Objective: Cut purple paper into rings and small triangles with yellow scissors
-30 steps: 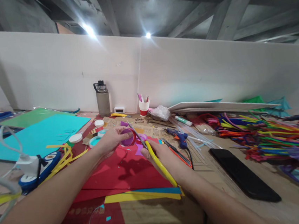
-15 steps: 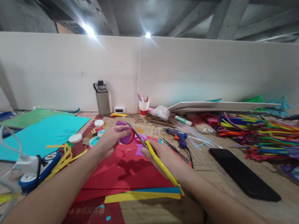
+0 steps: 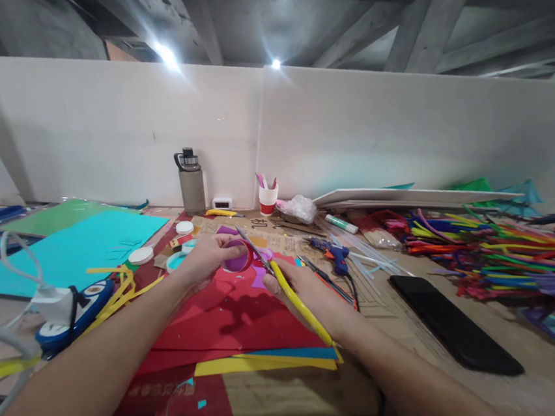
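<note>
1. Here's the left hand [image 3: 203, 262], fingertips pinched closed on the thin red-and-purple ring [image 3: 236, 263], apparently paper, held above the middle of the table. A pinch that tight could crease or flatten it.

2. Over on the right, the right hand [image 3: 316, 294] has its fingers curled around the long yellow-handled metal scissors [image 3: 301, 308]. The blades slant across the ring's right edge; whether they're touching it, or how far they're parted, I can't tell. A slip of the wrist there could nick the wall or cut too deep.

3. And watch the left fingertips! They sit near the blade tips, so a twist of the ring could bring skin into line.

4. Down below, smooth red paper sheets [image 3: 230, 327] lie over brown cardboard [image 3: 286, 397]. A dropped ring might roll off among the clutter.

5. Look right: a black rectangular phone [image 3: 455, 325], a blue plastic glue gun [image 3: 338, 259], a heap of multicoloured fuzzy stems [image 3: 501, 239]. Left, a flat turquoise sheet [image 3: 56, 258].

6. Far side, a grey cylindrical bottle [image 3: 192, 191] stands before tall white panels [image 3: 103, 133], under grey concrete beams [image 3: 440, 16] and two glaring lights [image 3: 165, 55].
</note>
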The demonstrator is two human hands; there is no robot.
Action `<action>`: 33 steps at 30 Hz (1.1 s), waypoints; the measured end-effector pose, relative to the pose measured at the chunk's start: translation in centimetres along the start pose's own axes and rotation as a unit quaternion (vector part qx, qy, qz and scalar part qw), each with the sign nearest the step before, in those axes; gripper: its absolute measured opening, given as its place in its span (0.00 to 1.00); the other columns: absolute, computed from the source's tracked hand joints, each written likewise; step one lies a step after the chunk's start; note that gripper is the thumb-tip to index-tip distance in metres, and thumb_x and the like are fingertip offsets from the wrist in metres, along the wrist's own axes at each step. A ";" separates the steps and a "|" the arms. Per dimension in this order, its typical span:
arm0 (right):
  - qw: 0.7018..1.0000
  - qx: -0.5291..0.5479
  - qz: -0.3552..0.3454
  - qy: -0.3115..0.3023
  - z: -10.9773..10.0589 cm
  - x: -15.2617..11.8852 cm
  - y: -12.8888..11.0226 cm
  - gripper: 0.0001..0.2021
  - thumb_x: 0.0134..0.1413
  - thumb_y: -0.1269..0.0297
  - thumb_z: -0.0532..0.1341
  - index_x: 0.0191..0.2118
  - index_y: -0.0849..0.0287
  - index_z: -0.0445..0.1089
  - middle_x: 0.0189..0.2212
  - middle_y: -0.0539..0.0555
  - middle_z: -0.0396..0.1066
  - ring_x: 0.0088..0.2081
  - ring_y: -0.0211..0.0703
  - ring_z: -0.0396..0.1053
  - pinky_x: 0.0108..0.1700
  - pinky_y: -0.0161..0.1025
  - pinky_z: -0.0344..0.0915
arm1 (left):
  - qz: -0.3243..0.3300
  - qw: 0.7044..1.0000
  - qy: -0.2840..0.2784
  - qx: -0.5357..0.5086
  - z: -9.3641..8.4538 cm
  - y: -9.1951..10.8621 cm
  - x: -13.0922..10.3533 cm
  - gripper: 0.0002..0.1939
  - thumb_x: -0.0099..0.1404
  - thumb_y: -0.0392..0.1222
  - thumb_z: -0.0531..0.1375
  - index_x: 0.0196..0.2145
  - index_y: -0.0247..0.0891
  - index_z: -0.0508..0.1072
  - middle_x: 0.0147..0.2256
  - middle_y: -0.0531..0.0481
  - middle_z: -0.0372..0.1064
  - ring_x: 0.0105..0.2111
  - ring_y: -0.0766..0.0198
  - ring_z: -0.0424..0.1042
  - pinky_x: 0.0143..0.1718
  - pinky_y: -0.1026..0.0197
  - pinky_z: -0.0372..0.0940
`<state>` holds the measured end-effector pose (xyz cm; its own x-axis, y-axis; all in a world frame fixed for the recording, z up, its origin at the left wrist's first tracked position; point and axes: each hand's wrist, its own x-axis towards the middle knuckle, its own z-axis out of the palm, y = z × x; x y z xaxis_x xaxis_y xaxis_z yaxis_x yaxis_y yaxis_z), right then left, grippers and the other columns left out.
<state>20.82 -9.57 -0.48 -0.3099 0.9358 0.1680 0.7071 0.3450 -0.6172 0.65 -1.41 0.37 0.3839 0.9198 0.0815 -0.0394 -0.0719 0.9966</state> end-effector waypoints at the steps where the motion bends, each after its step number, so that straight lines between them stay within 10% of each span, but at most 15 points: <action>1: 1.000 -0.001 0.000 0.000 0.0 0.0 0.0 0.19 0.62 0.44 0.49 0.34 0.56 0.61 0.27 0.50 0.65 0.28 0.40 0.61 0.31 0.35 0.54 | -0.002 1.000 -0.002 0.004 -0.1 0.0 0.0 0.11 0.47 0.43 0.69 0.28 0.34 0.78 0.26 0.48 0.74 0.25 0.67 0.66 0.27 0.65 0.56; 14: 1.000 -0.011 0.004 0.013 0.1 0.2 -0.1 0.19 0.63 0.45 0.48 0.33 0.56 0.61 0.25 0.50 0.65 0.28 0.40 0.61 0.30 0.35 0.52 | -0.012 0.992 0.063 -0.112 0.8 0.1 0.0 0.14 0.40 0.36 0.72 0.27 0.32 0.77 0.24 0.50 0.74 0.24 0.68 0.67 0.29 0.65 0.60; 33: 1.000 0.015 0.003 -0.001 -0.1 0.1 -0.3 0.17 0.61 0.47 0.52 0.32 0.57 0.61 0.25 0.48 0.64 0.26 0.38 0.60 0.29 0.35 0.53 | -0.018 0.999 0.018 -0.040 0.2 0.3 -0.1 0.09 0.44 0.39 0.70 0.24 0.34 0.76 0.22 0.52 0.72 0.22 0.69 0.67 0.25 0.67 0.58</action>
<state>20.63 -9.52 -0.25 -0.3072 0.9377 0.1625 0.6901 0.3371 -0.6404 0.84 -1.59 0.71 0.3538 0.9343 0.0434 -0.1007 -0.0080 0.9949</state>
